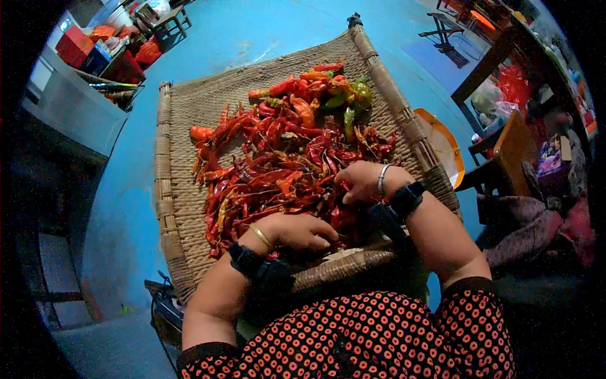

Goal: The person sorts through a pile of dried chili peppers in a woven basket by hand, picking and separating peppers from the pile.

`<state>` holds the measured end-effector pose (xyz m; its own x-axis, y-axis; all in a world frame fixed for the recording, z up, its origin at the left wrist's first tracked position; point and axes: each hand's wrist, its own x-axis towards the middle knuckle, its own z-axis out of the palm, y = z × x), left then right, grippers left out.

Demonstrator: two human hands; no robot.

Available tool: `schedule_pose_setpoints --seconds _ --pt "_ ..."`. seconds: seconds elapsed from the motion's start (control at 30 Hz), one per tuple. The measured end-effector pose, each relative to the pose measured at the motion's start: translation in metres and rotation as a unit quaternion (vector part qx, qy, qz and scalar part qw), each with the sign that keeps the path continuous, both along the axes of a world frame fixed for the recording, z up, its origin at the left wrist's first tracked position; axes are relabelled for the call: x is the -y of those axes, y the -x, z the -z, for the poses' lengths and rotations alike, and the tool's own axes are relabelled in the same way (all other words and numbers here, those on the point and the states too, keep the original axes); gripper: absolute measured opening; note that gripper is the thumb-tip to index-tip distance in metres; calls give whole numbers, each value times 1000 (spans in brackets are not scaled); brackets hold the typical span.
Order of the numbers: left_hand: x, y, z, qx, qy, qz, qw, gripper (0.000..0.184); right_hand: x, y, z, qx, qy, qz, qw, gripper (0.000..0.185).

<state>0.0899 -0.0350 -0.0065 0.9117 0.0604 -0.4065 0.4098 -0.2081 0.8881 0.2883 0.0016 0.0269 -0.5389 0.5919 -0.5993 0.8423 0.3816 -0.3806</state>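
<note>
Red dried chillies [265, 164] lie in a wide heap on a woven tray [189, 107] with raised, bound edges. Some fresher red and green peppers [341, 95] are at the heap's far end. My left hand [297, 232] is low over the near edge of the heap, its fingers curled down among the chillies. Just to its right and a little farther off, my right hand [360, 182] touches the heap with bent fingers. The fingertips of both hands are partly hidden, and whether they pinch a chilli is too small to tell.
An orange-rimmed basin [442, 142] stands on the blue floor [126, 183] right of the tray. Beyond it are a wooden chair [514, 151] and a shelf with plastic bags [499, 95]. Boxes [76, 47] and a small stool [170, 22] are at the far left.
</note>
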Motion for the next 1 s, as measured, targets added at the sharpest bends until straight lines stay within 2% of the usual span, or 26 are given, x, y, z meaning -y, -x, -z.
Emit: schedule_pose_setpoints --seconds 0.07,0.13,0.2,0.23,0.33,0.4,0.47,0.5,0.57,0.6,0.67,0.7,0.73,0.8,0.87,0.93,0.97,1.0 --pt "1 3 0 -8 -6 -9 1000 35 3 3 6 -24 12 11 1000 53" --pt "-1 5 -19 -32 -72 -24 997 37 -1 3 19 -49 23 24 998 56" --pt "-9 14 -8 -17 -109 -19 994 37 -4 3 36 -182 6 50 982 59" --pt "-11 20 -7 -22 -127 -52 990 39 -3 6 38 -218 3 79 973 56" --pt "-22 32 -4 -24 -171 -84 981 35 -8 18 54 -277 -65 93 954 57" --pt "-27 35 -9 -49 -168 -128 976 33 -11 23 53 -253 -94 82 959 54" --pt "-29 37 -16 -74 -167 -173 968 31 -16 27 48 -147 -106 79 980 48" --pt "-27 36 -19 -54 -211 -210 953 30 -13 25 46 -198 -159 103 962 36" --pt "-27 32 -17 -50 -266 -239 933 32 -18 16 39 -213 -148 139 956 31" --pt "-27 31 -13 -51 -265 -241 932 32 -17 13 31 -226 -135 177 948 27" --pt "-25 30 -8 43 -275 -267 923 35 -15 6 18 -281 -99 237 925 18" --pt "-23 28 -17 38 -222 -280 933 34 -15 2 16 -332 -66 265 903 13" --pt "-24 28 -16 36 -221 -282 933 34 -17 -1 15 -381 -34 292 877 8" --pt "-25 26 -14 82 -208 -312 923 31 -20 -7 13 -393 -80 285 870 4" --pt "-27 24 -23 60 -243 -320 913 26 -20 -9 9 -409 -84 293 860 7" --pt "-30 26 -22 121 -339 -397 844 22 -24 -11 8 -495 -19 323 806 23" --pt "-31 28 -22 112 -407 -401 813 18 -23 -13 6 -481 -37 323 814 33" --pt "-33 31 -24 89 -473 -384 788 20 -23 -14 5 -491 -53 326 806 35"
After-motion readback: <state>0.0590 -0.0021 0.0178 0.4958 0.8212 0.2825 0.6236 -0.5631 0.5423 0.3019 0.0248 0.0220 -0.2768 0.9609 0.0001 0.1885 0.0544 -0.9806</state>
